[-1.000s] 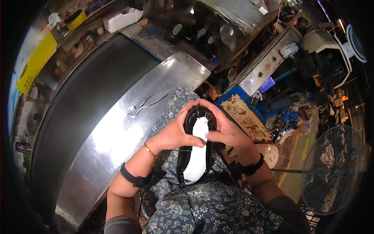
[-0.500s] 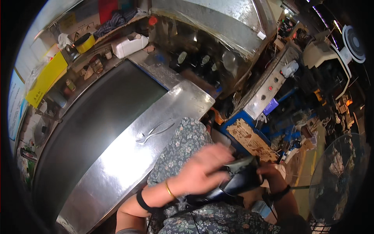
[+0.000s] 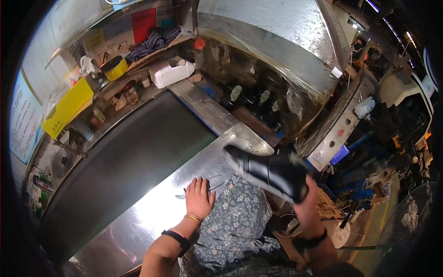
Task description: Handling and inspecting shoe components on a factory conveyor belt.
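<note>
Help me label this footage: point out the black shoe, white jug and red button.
Black shoe (image 3: 271,172), head view: shiny upper.
White jug (image 3: 170,74), head view: side wall.
Red button (image 3: 340,133), head view: cap.

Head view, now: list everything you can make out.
shoe: 1, black, right of centre
worktop: 1, silver, centre left
pincers: 1, silver, on worktop
conveyor belt: 1, dark, beyond worktop
jug: 1, white, behind conveyor belt
striped cloth: 1, dark, upper left
sign: 1, yellow, left
hood: 1, grey, top
control panel: 1, grey, right
box: 1, purple, below control panel
floral cloth: 1, dark, lower centre
left hand: 1, bare, over pincers
right hand: 1, bare, holding shoe
</note>
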A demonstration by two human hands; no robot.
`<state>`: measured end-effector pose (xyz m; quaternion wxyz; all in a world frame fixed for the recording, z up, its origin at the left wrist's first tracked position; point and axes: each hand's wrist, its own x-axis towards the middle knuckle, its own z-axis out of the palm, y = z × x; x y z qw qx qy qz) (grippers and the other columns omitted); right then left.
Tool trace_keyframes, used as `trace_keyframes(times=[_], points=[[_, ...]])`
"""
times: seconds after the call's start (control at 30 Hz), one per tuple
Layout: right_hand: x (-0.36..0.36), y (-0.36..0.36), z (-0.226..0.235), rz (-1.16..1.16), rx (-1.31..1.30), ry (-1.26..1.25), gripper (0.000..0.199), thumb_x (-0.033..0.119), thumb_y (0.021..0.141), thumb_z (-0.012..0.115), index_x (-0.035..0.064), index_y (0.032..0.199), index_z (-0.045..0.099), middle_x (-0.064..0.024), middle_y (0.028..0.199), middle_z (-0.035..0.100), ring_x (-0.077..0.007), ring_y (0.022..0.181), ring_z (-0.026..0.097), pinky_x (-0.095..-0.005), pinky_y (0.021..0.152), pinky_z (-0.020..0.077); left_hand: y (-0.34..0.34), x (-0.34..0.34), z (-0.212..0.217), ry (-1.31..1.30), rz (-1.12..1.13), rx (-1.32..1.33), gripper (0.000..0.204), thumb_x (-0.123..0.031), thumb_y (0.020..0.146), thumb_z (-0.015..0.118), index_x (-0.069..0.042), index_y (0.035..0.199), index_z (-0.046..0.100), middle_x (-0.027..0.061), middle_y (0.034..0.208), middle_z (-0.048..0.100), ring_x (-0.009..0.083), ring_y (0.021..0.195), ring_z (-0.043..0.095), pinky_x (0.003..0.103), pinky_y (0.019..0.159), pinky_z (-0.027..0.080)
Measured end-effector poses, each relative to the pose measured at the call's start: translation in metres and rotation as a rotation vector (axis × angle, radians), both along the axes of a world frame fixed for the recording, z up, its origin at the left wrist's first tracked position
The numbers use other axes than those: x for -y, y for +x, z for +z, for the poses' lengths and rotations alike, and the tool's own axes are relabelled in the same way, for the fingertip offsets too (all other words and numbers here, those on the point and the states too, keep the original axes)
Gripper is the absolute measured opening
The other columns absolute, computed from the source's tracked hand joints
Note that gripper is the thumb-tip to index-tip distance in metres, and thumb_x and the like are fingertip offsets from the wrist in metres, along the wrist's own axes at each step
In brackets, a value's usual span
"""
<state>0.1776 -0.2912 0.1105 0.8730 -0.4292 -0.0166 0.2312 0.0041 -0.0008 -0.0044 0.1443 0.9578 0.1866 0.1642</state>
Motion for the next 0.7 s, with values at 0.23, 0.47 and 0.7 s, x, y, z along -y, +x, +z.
trace_keyframes(times=[0.23,0.47,0.7], points=[[-0.208,0.173,-0.008,0.087,1.050,-1.430,0.069,0.037,0.082,0.071,-0.0082,0.129,0.049,-0.0280,0.108,0.065,-0.0390,0.098,0.067,-0.0429,0.082,0.0542,0.015,0.008,0.010,-0.048,-0.024,0.001,0.060,-0.029,0.083,0.063,0.001,0.132,0.050,0.0239,0.136,0.050,0.0435,0.128,0.043,0.052,0.105,0.034],[-0.310,0.278,-0.106,-0.051,0.732,-1.259,0.083,0.037,0.088,0.066,-0.0115,0.144,0.029,-0.0349,0.134,0.049,-0.0485,0.115,0.056,-0.0439,0.101,0.0456,0.018,0.008,0.007,-0.106,-0.027,-0.050,0.060,-0.032,0.086,0.061,0.000,0.135,0.049,0.0239,0.138,0.048,0.0436,0.130,0.041,0.053,0.106,0.032],[-0.278,0.250,-0.130,0.113,0.978,-1.145,0.062,0.027,0.090,0.064,-0.0054,0.139,0.043,-0.0317,0.128,0.056,-0.0454,0.119,0.055,-0.0461,0.101,0.0446,0.018,0.005,0.011,-0.106,-0.019,-0.052,0.060,-0.034,0.088,0.058,-0.001,0.137,0.048,0.0229,0.139,0.047,0.0418,0.131,0.041,0.051,0.108,0.032]])
